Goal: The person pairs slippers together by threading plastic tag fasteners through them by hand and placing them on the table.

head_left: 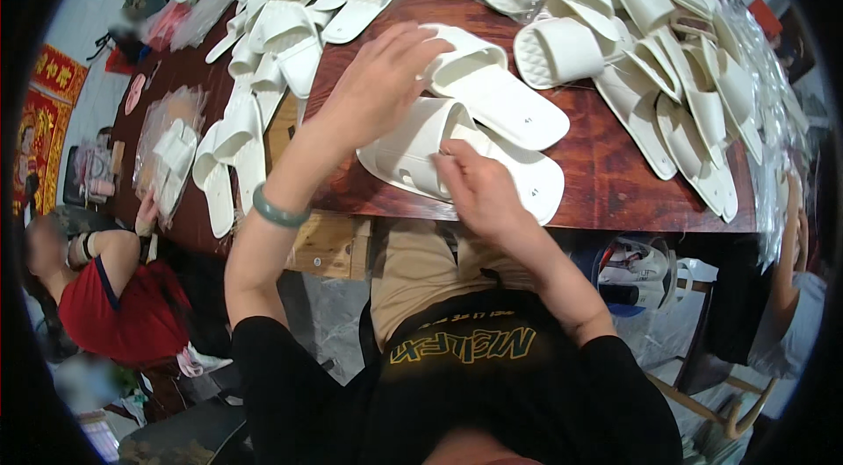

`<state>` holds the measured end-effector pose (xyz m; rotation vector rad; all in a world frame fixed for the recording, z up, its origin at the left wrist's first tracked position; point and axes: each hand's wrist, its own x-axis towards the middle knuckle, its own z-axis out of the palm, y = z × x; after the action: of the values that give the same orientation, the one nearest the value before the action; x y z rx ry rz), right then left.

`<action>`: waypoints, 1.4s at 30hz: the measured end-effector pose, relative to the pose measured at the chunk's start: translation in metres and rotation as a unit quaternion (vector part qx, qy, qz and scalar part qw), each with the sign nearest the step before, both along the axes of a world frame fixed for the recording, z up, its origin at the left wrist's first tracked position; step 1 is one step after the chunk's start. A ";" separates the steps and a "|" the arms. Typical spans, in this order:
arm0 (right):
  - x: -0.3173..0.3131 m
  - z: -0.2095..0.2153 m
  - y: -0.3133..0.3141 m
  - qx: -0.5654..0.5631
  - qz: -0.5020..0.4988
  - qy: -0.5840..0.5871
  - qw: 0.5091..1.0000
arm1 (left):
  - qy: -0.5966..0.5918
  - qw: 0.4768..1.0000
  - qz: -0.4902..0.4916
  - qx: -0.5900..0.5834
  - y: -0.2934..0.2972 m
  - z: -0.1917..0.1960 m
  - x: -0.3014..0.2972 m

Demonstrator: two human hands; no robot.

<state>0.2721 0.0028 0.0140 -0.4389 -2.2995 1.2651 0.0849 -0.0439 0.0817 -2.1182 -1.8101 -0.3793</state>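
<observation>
Two white slide slippers lie side by side at the near edge of a dark red wooden table (615,175). My left hand (382,83) rests with spread fingers over the strap of the far slipper (500,92). My right hand (479,188) presses on the near slipper (413,153), thumb and fingers pinching at its strap and footbed. A green bangle (277,210) sits on my left wrist. Both slippers point their heels to the right.
Heaps of white slippers cover the table at the right (667,52) and the far left (281,35). Clear plastic bags (171,127) lie at the left end. A person in a red top (123,298) sits at the left; another person's arm (790,254) shows at the right.
</observation>
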 end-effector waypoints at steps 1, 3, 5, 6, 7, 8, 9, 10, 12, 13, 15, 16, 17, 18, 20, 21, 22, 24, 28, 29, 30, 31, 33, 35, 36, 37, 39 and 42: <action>0.003 -0.002 0.001 -0.036 -0.021 0.041 0.998 | -0.118 0.993 0.019 0.003 -0.018 -0.001 0.004; 0.016 -0.004 0.009 -0.085 -0.009 0.062 0.994 | -0.248 0.967 0.051 -0.013 -0.048 -0.004 0.021; 0.028 0.011 0.012 -0.246 -0.016 -0.003 0.969 | -0.211 0.973 0.094 -0.018 -0.065 -0.018 0.039; 0.032 0.018 0.013 -0.297 -0.014 -0.001 0.955 | -0.216 0.971 0.098 -0.014 -0.068 -0.029 0.048; 0.036 0.022 0.014 -0.346 -0.015 0.002 0.938 | -0.196 0.972 0.132 0.023 -0.067 -0.043 0.058; 0.039 0.024 0.016 -0.362 -0.017 0.015 0.932 | -0.174 0.970 0.161 0.059 -0.065 -0.051 0.061; 0.042 0.026 0.018 -0.358 -0.019 0.012 0.933 | -0.179 0.969 0.160 0.062 -0.064 -0.055 0.059; 0.045 0.029 0.020 -0.354 -0.016 0.032 0.934 | -0.204 0.968 0.140 0.050 -0.061 -0.057 0.056; 0.051 0.037 0.024 -0.353 -0.026 0.061 0.933 | -0.228 0.968 0.092 0.044 -0.057 -0.060 0.039; 0.054 0.043 0.028 -0.329 -0.041 0.062 0.942 | -0.237 0.969 0.060 0.045 -0.057 -0.057 0.026; 0.057 0.051 0.035 -0.303 -0.042 0.097 0.947 | -0.269 0.962 0.026 0.049 -0.059 -0.052 -0.002; 0.059 0.058 0.041 -0.275 -0.046 0.086 0.956 | -0.260 0.964 0.036 0.036 -0.060 -0.049 -0.016; 0.061 0.060 0.043 -0.276 -0.043 0.086 0.956 | -0.249 0.967 0.049 0.023 -0.062 -0.046 -0.025; 0.062 0.063 0.045 -0.255 -0.057 0.077 0.962 | -0.234 0.966 0.080 0.082 -0.065 -0.044 -0.027; 0.063 0.066 0.043 -0.230 -0.061 0.074 0.968 | -0.239 0.958 0.114 0.107 -0.077 -0.039 -0.020; 0.063 0.064 0.040 -0.232 -0.058 0.074 0.968 | -0.246 0.950 0.143 0.131 -0.083 -0.039 -0.014; 0.061 0.062 0.035 -0.169 -0.068 0.074 0.980 | -0.341 0.923 0.135 0.121 -0.087 -0.044 -0.002; 0.060 0.056 0.023 -0.093 -0.074 0.068 0.991 | -0.604 0.790 0.103 -0.028 -0.098 -0.031 0.041; 0.057 0.049 0.011 0.057 -0.031 0.066 0.996 | -0.488 0.869 0.032 -0.075 -0.100 -0.037 0.077; 0.057 0.048 0.011 0.129 -0.014 0.077 0.989 | -0.416 0.905 0.038 -0.080 -0.101 -0.038 0.077; 0.058 0.047 0.012 0.200 0.002 0.089 0.976 | -0.416 0.905 0.043 -0.081 -0.102 -0.038 0.073; 0.061 0.046 0.014 0.197 0.004 0.089 0.976 | -0.448 0.887 0.096 -0.054 -0.104 -0.036 0.063; 0.071 0.045 0.022 0.260 0.042 0.065 0.963 | -0.524 0.826 0.205 -0.011 -0.108 -0.035 0.038; 0.075 0.043 0.031 0.283 0.062 0.071 0.955 | -0.524 0.817 0.237 0.042 -0.105 -0.044 -0.003; 0.075 0.040 0.036 0.307 0.082 0.076 0.945 | -0.527 0.819 0.217 0.063 -0.100 -0.044 -0.018; 0.074 0.039 0.038 0.305 0.083 0.078 0.945 | -0.533 0.818 0.203 0.081 -0.097 -0.054 -0.039; 0.071 0.036 0.042 0.372 0.127 0.043 0.919 | -0.505 0.832 0.214 0.082 -0.085 -0.060 -0.064; 0.065 0.013 0.053 0.418 0.138 0.050 0.897 | -0.515 0.828 0.220 0.029 -0.058 -0.067 -0.083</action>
<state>0.3370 0.0560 0.0274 0.2563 -2.5912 0.2828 0.0021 -0.1014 0.0147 -1.3890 -2.6614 -1.6447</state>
